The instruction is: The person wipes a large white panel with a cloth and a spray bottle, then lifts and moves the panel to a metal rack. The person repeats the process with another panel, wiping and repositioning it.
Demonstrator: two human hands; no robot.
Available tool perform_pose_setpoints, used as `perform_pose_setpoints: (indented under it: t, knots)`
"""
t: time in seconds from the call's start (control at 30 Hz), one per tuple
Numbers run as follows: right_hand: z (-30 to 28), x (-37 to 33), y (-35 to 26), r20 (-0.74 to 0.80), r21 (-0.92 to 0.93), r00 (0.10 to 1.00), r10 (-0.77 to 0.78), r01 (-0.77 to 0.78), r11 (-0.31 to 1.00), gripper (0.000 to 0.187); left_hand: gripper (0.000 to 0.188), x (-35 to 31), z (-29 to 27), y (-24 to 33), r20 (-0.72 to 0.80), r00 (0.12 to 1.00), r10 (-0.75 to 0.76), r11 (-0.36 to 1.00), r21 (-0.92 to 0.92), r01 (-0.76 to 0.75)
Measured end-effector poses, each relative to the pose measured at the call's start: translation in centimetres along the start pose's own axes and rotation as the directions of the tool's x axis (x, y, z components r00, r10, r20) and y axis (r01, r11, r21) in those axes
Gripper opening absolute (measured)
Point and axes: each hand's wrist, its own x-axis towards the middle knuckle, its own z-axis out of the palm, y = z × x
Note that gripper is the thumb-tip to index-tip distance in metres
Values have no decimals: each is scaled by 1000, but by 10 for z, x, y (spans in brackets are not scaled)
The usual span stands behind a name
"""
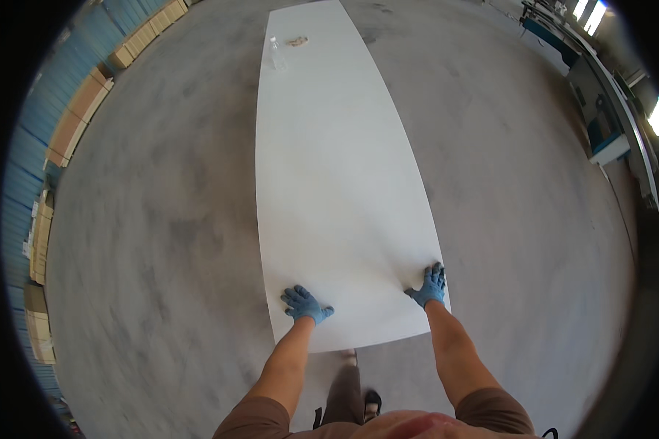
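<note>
A long white panel (337, 168) stretches away from me, its near edge just in front of my legs. My left hand (306, 304), in a blue glove with dark fingertips, lies flat on the panel close to its near left corner, fingers spread. Near the right edge, my right hand (428, 286) in a matching glove rests on the surface with its thumb stretched out to the left. Neither hand holds anything. Toward the panel's far end stands a clear plastic bottle (277, 55), and beside it lies a small tan crumpled item (297, 42) whose kind I cannot make out.
Grey concrete floor (161, 219) surrounds the panel. Along the blue wall (22, 172) at the left lie several cardboard-coloured boxes or stacks (77, 121). A long machine (600, 110) with a metal edge stands at the far right, a cable (619, 201) trailing from it.
</note>
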Motion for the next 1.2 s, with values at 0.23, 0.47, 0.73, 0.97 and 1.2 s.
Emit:
perform_pose_setpoints:
  t: [0.23,0.47,0.73,0.97,1.2]
  knots:
    - [-126,337,-170,91,-79,992,86,-78,994,133,148,217,-253,183,34,999,-34,999,39,32]
    - [-243,643,-330,28,-31,997,65,-65,997,132,147,440,-498,352,-11,1000,-16,998,68,17]
    - [-386,1002,-584,41,3,999,32,-32,999,130,150,709,-838,517,21,999,-30,999,41,29]
    - [-514,1314,-793,16,30,1000,19,-20,999,129,148,956,-1119,672,-43,999,27,1000,12,-27]
    - [-660,1650,-985,61,-98,993,97,-91,991,140,146,1177,-1397,854,-16,1000,12,999,30,-12]
